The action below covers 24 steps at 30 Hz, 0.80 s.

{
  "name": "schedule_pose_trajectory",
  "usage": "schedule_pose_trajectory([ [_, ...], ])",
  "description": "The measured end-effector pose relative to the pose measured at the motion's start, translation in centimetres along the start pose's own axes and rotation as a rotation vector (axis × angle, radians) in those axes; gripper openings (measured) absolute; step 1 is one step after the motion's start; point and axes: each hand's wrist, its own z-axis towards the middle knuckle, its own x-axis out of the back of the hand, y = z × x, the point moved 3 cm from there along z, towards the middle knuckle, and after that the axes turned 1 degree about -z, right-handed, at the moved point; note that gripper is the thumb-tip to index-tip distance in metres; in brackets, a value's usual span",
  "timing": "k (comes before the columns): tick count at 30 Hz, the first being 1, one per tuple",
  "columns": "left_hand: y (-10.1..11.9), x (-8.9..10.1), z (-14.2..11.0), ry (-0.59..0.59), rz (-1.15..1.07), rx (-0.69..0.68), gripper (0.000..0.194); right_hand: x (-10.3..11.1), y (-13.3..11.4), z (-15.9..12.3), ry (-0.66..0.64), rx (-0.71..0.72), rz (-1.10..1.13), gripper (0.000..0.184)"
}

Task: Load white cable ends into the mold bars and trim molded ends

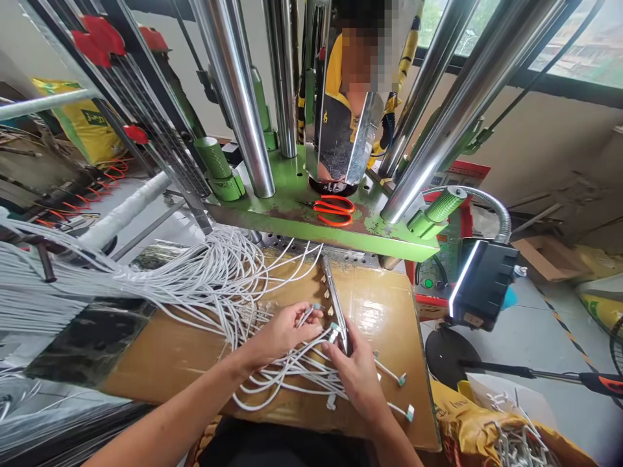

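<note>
Work appears to be at an early stage: one teal-and-white connector (334, 332) sits at the near end of the metal bar (333, 292), the tan tabs (330, 312) farther up show no cable attached, and loose connectors (402, 379) lie at 4 o'clock from the right hand (359, 366). That hand grips the bar's near end, the bar pointing to 11 o'clock. The left hand (285, 334) pinches a teal-tipped cable end (316, 307), with the bar just beside it at 2 o'clock.
</note>
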Motion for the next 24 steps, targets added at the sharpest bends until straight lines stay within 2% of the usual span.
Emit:
schedule_pose_trajectory([
  [3,0.7,-1.0,0.4,-0.017,0.327,-0.062,0.02,-0.1,0.3,0.1,0.01,0.011,0.015,0.043],
  [6,1.2,-1.8,0.8,0.005,0.483,-0.104,0.015,-0.2,0.3,0.2,0.008,0.024,0.018,0.041],
  [9,1.2,-2.0,1.1,0.044,0.506,-0.118,0.014,-0.2,0.1,0.2,-0.001,0.023,0.019,0.041],
  [14,0.5,-1.8,1.3,0.026,0.45,-0.125,0.013,-0.1,-0.3,0.0,-0.007,0.001,0.017,0.039],
  [19,0.2,-0.5,0.9,0.039,0.098,-0.082,0.022,0.0,-0.6,-0.1,-0.013,-0.001,0.022,0.039],
  [21,0.3,0.1,0.6,0.057,0.164,-0.103,0.023,0.0,-0.6,-0.2,-0.02,-0.012,0.015,0.041],
  [24,0.7,0.6,0.2,0.054,0.496,-0.256,0.017,0.0,-0.7,-0.2,-0.019,-0.02,-0.006,0.044],
])
